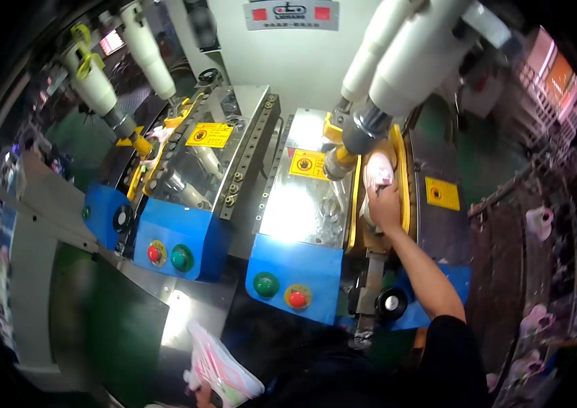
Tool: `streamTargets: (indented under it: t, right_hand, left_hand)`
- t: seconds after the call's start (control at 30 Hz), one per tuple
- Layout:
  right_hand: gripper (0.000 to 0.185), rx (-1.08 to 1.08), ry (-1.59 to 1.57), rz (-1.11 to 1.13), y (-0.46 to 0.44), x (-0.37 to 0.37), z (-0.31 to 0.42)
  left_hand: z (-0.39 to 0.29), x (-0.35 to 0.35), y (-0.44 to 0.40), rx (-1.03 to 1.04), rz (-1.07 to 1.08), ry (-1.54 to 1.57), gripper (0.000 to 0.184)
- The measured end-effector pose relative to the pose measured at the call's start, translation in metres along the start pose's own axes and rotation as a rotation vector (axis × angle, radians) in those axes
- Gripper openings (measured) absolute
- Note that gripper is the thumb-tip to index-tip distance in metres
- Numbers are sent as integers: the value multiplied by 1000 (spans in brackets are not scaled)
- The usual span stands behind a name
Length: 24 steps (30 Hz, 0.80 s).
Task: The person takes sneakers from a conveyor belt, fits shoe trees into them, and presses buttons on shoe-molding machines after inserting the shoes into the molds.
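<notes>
Pale pink shoe (380, 168) lying between yellow side pads (404, 180), right hand (385, 208) on it
Smooth, rounded toe pointing away from the person; the right grip grasps it around the opening; a thick white press cylinder (419, 58) slants above; near the body, the left hand (205, 395) grasps a white shoe (224, 367) with pink and pale green areas.

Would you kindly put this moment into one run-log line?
left hand: holding pink-and-white shoe | right hand: on pale pink shoe between yellow side walls | green button: beside red button
</notes>
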State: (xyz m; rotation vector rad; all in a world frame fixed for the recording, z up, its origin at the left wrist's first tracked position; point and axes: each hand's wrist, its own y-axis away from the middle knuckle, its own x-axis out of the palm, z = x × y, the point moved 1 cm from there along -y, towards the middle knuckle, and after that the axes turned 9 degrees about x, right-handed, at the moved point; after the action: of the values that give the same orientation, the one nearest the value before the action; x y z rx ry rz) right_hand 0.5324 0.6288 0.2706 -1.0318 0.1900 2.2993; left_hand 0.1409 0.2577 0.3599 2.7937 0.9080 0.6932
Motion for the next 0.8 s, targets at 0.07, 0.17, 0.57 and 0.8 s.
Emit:
streamTargets:
  t: [0.07,0.17,0.57,0.8]
  right_hand:
    - [57,-184,9,96,-19,6,-18]
    - [54,-305,97,124,-26,-6,-15]
    - [52,-124,177,-75,7,-47,-8]
    - [21,-163,1008,259,41,-83,-29]
  left_hand:
    - [6,-7,9,5,-54,-114,59]
    - [18,-14,17,5,-94,-251,57]
    - [28,-40,-56,-220,203,-412,51]
    - [50,-83,-78,-528,12,-203,43]
